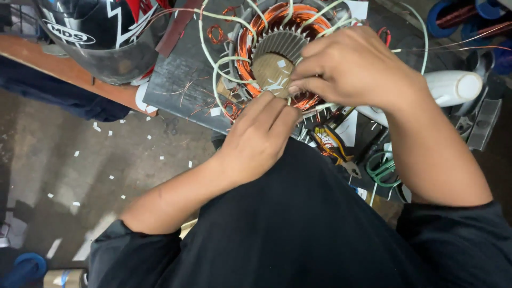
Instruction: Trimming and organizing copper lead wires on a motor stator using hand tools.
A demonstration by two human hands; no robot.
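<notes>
The motor stator (pixel 277 50), a ring of slotted steel laminations wound with copper coils, lies flat on a dark grey plate on the bench (pixel 176 80), directly ahead of the person's knees. Pale green insulating sleeves (pixel 216 80) loop out of the windings on its left and top sides. The right hand (pixel 354 66) lies over the near right edge of the stator, its grip pinched with thumb and forefinger on a pale sleeved lead at the coil. The left hand (pixel 258 138) reaches up from below, fingertips meeting the same lead at the near edge of the stator; its grip is also closed on that lead. A helmet (pixel 101 37), black with red and white markings and an oval white label on its side, sits at the bench's far left. A white cylindrical container (pixel 453 88) lies on its side to the right. Green-handled pliers (pixel 381 170) rest below the right forearm. White paper scraps (pixel 114 154) dot the floor at left.
</notes>
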